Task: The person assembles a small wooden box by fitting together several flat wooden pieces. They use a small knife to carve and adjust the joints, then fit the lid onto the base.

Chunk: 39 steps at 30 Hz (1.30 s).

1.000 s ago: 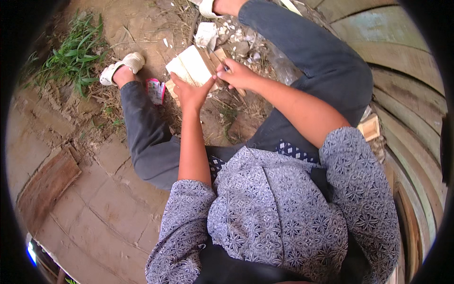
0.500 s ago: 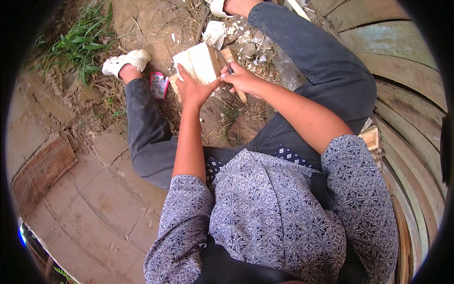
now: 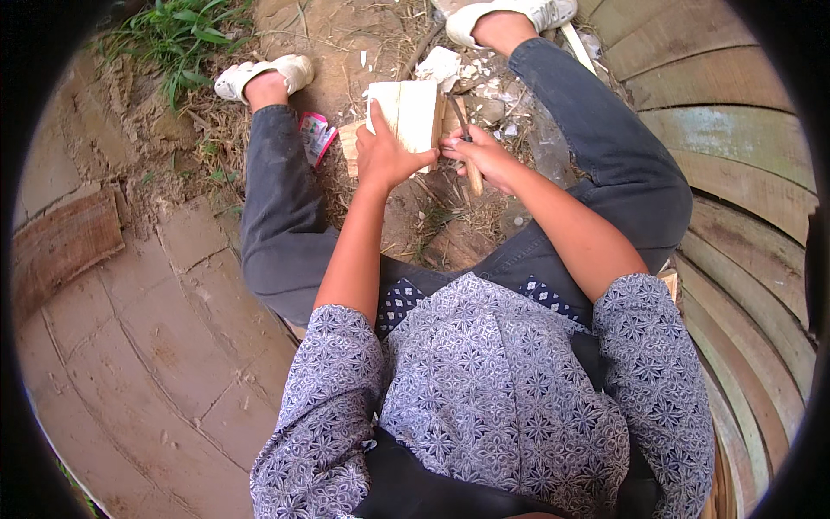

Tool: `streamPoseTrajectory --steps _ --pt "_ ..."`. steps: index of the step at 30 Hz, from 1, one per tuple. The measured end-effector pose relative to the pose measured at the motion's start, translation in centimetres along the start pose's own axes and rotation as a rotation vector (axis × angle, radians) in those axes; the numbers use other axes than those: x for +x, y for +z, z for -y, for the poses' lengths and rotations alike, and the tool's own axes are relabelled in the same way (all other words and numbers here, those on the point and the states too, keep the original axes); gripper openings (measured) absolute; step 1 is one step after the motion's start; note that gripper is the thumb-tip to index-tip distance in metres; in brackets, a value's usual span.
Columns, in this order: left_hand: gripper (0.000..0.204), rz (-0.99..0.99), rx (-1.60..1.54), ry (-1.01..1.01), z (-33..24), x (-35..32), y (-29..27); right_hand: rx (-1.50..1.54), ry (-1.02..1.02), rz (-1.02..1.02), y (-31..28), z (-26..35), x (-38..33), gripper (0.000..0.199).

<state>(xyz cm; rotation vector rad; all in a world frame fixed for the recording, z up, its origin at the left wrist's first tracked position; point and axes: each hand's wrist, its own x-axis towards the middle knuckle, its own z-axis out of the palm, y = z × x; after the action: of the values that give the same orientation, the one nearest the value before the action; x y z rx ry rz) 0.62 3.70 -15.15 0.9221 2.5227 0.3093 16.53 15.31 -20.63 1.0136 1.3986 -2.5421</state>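
A pale, squared wooden block (image 3: 408,111) stands out in front of me between my feet. My left hand (image 3: 386,159) grips its near left side, thumb toward the near right corner and forefinger stretched along the top. At the block's right edge, my right hand (image 3: 489,159) is closed around a knife (image 3: 475,180) with a wooden handle. Its narrow dark blade points away from me, close beside the block's right face; whether it touches the wood I cannot tell. Another piece of light wood (image 3: 349,144) lies beneath the block, mostly hidden.
White chips and scraps (image 3: 491,86) litter the ground beyond the block. A pink-edged packet (image 3: 317,138) lies by my left shin. Curving wooden planks (image 3: 735,143) line the right side. Grass (image 3: 177,43) grows at the far left, and a reddish board (image 3: 69,246) lies below it.
The whole view has shifted, so the block and hands appear farther right. The block is turned a little, and the knife's blade now points more straight away from me. Both hands keep their holds.
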Motion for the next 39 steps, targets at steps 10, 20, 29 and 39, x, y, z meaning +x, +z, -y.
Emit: streamPoseTrajectory --steps 10,20,29,39 --pt "0.091 0.271 -1.159 0.149 10.0 3.3 -0.6 0.02 0.0 -0.021 -0.9 0.4 1.0 0.02" --pt "0.082 0.223 -1.744 -0.115 13.1 3.5 -0.4 0.01 0.02 -0.021 -1.5 0.2 1.0 0.023" --pt "0.073 0.264 -1.843 -0.001 12.3 2.1 -0.8 -0.016 0.049 -0.025 -0.9 1.0 0.6 0.015" --pt "0.073 0.223 -1.671 -0.027 12.4 2.8 -0.3 -0.013 0.047 -0.031 -0.8 1.1 0.4 0.016"
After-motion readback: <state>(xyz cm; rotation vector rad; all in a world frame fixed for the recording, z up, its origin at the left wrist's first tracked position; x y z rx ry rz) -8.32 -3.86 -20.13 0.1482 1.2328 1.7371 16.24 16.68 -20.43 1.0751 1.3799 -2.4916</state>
